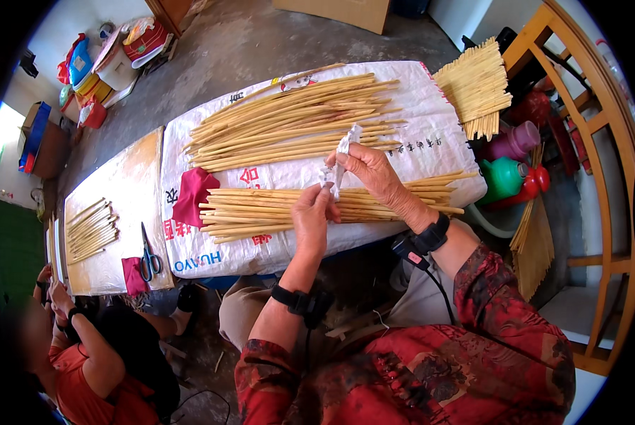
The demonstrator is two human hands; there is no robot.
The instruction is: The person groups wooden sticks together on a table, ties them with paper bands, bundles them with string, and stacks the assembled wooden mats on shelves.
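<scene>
A crumpled white strip [341, 159], thin like plastic or cloth, is stretched between my two hands above the table. My right hand [374, 176] pinches its upper part between thumb and fingers. Lower and to the left, my left hand [313, 218] has its fingers closed on the other end. Just beneath both hands lies the near bundle of peeled sticks [261, 212], running left to right. Beyond it a larger pile of similar sticks [289, 127] is spread out. A dark red cloth [195, 197] rests by the near bundle's left end.
Printed white sheeting [261, 263] covers the table. Left of it, a board [133, 170] holds short sticks [92, 228], scissors [148, 258] and a red cloth [134, 276]. A co-worker [98, 361] sits at lower left. Flat stick stacks [473, 85], a green jug [501, 180] and a wooden frame [593, 85] stand right.
</scene>
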